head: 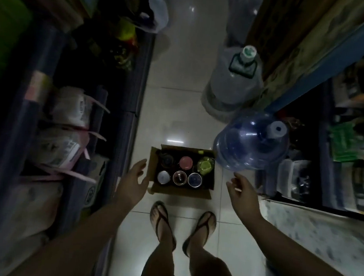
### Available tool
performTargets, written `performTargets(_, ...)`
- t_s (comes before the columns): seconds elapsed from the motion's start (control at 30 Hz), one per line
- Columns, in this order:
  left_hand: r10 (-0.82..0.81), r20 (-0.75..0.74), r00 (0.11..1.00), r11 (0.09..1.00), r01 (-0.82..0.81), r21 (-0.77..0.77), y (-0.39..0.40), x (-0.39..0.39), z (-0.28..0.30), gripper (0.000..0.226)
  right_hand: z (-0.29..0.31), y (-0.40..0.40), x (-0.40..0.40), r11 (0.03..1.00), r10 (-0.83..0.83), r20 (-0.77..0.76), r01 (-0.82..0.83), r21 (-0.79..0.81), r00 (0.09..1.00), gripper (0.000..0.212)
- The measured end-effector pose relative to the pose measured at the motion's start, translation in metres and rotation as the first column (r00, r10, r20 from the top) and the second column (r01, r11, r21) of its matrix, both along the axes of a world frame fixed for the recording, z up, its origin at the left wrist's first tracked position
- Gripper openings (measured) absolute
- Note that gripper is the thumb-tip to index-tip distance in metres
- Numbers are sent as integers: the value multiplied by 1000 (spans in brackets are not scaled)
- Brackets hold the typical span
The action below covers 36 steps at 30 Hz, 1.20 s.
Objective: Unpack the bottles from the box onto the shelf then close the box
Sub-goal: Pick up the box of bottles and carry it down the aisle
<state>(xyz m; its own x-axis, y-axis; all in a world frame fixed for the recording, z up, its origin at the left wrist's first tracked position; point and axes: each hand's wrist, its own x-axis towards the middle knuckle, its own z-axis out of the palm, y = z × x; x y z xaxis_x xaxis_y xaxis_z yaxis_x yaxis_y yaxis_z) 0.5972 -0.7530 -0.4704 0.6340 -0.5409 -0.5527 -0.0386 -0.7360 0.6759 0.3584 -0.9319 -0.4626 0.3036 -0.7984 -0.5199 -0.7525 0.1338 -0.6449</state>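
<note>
Dim narrow aisle; glossy white tile floor [174, 106]; stocked shelving [121, 120] both sides.

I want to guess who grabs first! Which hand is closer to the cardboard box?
Left. The left hand is right beside the cardboard box, at its left flap. The right hand hangs off the box's right side, with bare floor between.
</note>
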Motion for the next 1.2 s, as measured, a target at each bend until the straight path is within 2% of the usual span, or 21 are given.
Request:
performTargets(0.17, 2, 76, 997, 1000, 0, -21, -25, 25, -122, 51, -131, -13, 13, 998, -56, -37, 56, 18, 998, 46)
performTargets(0.37, -11, 125, 992, 999, 15, -37, -36, 38, -234, 58, -247, -31, 27, 991, -134, -87, 133, -16, 987, 51)
performTargets(0.5, 6, 105, 994, 1000, -3, -29, -29, 46, -283, 69, -295, -32, 28, 994, -112, -66, 111, -23, 992, 52)
performTargets(0.63, -26, 105, 994, 999, 29, -28, -22, 49, -303, 76, -309, -27, 27, 1000, -1, -8, 1, -16, 1000, 59)
performTargets(0.73, -53, 98, 994, 999, 53, 6, -22, 48, -315, 79, -310, -31, 28, 989, 73, 26, -69, -128, 997, 74)
performTargets(0.8, -29, 116, 993, 999, 27, 26, -23, 46, -322, 80, -313, -35, 27, 991, 45, 17, -43, -130, 999, 66)
performTargets(0.93, 0, 164, 986, 1000, -3, 16, -21, 46, -326, 79, -325, -40, 18, 990, 46, -77, -56, -133, 996, 65)
performTargets(1.1, 22, 135, 991, 995, -9, -96, -18, 46, -309, 80, -316, -39, 10, 987, -7, -57, -2, -162, 998, 60)
performTargets(1.2, 46, 100, 994, 992, -34, -120, -14, 50, -287, 78, -290, -34, -1, 987, -40, -17, 36, -158, 999, 56)
